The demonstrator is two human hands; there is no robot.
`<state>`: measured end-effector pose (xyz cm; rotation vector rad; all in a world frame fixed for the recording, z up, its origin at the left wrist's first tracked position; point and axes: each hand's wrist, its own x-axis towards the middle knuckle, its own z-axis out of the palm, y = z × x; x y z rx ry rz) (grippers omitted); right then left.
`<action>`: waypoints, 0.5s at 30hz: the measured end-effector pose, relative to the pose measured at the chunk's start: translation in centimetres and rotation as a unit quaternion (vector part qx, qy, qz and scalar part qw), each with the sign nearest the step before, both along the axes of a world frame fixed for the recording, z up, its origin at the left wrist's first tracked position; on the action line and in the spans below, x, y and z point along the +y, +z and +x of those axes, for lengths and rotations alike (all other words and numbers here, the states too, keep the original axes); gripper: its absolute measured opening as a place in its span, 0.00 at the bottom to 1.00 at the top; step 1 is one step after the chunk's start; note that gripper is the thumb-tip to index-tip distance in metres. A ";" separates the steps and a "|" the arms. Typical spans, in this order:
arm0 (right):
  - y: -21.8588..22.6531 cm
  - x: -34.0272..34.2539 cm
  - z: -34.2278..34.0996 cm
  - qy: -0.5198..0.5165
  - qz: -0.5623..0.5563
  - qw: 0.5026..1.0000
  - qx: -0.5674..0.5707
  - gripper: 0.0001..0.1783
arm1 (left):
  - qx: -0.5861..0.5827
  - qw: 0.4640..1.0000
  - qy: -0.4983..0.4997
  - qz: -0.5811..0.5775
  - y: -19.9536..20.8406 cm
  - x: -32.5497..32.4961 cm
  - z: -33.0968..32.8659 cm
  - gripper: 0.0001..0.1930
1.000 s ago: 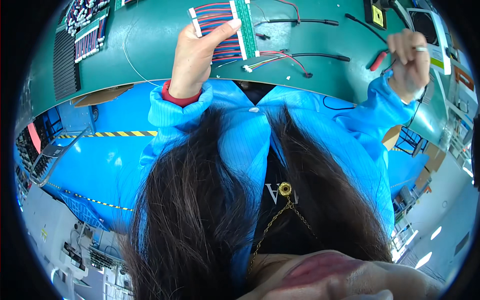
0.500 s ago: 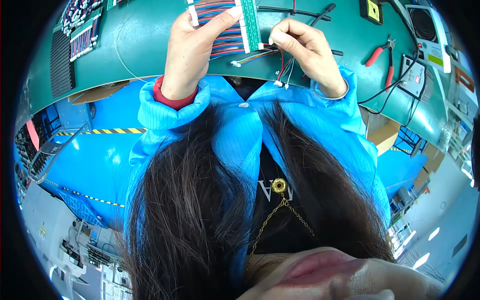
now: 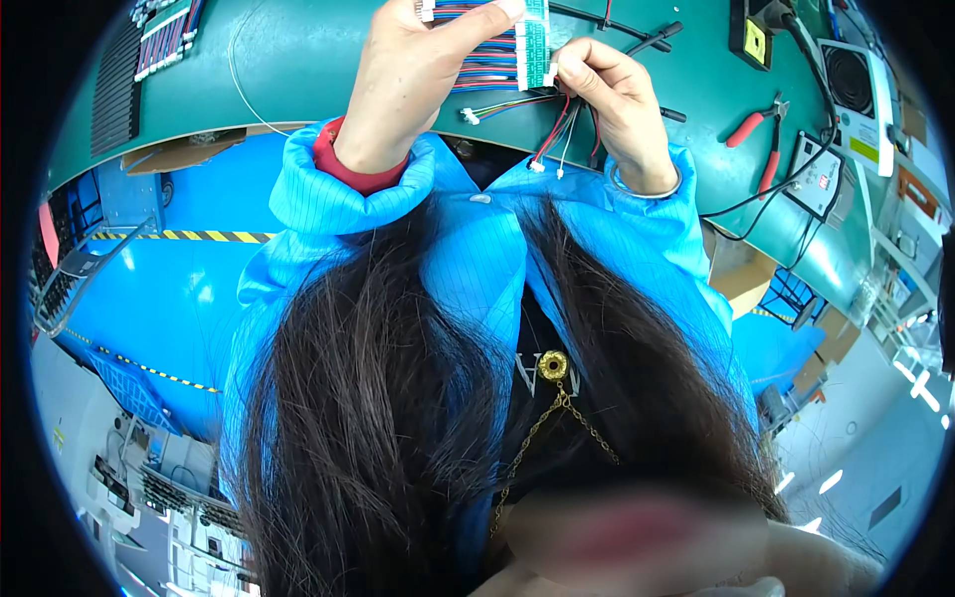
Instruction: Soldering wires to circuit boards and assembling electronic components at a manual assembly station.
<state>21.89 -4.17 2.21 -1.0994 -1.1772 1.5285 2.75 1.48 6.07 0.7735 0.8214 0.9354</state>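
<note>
One hand (image 3: 619,107) — right, now beside board (image 3: 537,52)

Shirt (image 3: 559,448), black: white capital letters (image 3: 525,371) across the chest, partly covered by pendant (image 3: 553,365) and hair (image 3: 378,398). Unit (image 3: 856,107), white, with dark round grille: yellow-green label (image 3: 865,147) near the lower edge, print too small to read. Box (image 3: 818,177), pale: small dark and red marks on its face, illegible. Board (image 3: 537,45), green: fine white marking, illegible. Tape (image 3: 209,237) on blue floor (image 3: 199,289): black-and-yellow warning stripes.
</note>
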 end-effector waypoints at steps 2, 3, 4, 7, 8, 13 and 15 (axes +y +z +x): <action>-0.2 -0.1 0.0 -0.009 -0.008 1.000 0.013 0.12 | 0.003 1.000 -0.002 -0.001 -0.3 0.1 0.0 0.10; -0.4 -0.1 0.1 -0.013 -0.010 1.000 0.017 0.12 | 0.007 1.000 -0.007 0.000 -0.5 0.2 0.0 0.10; -0.5 -0.1 0.1 -0.016 -0.012 1.000 0.023 0.12 | 0.007 1.000 -0.003 -0.001 -0.5 0.1 0.0 0.10; -0.5 -0.3 0.2 -0.016 -0.023 0.999 0.030 0.12 | 0.000 1.000 -0.001 -0.010 -0.6 -0.1 0.1 0.09; -0.6 -0.3 0.2 -0.014 -0.024 0.999 0.029 0.12 | 0.001 1.000 -0.002 -0.015 -0.6 -0.1 0.1 0.09; -0.3 -0.3 0.1 -0.013 -0.017 1.000 0.023 0.12 | -0.013 1.000 0.006 -0.020 -0.6 -0.3 0.1 0.09; -0.3 -0.3 0.1 -0.014 -0.014 1.000 0.020 0.12 | -0.015 1.000 0.002 -0.026 -0.8 -0.2 0.0 0.09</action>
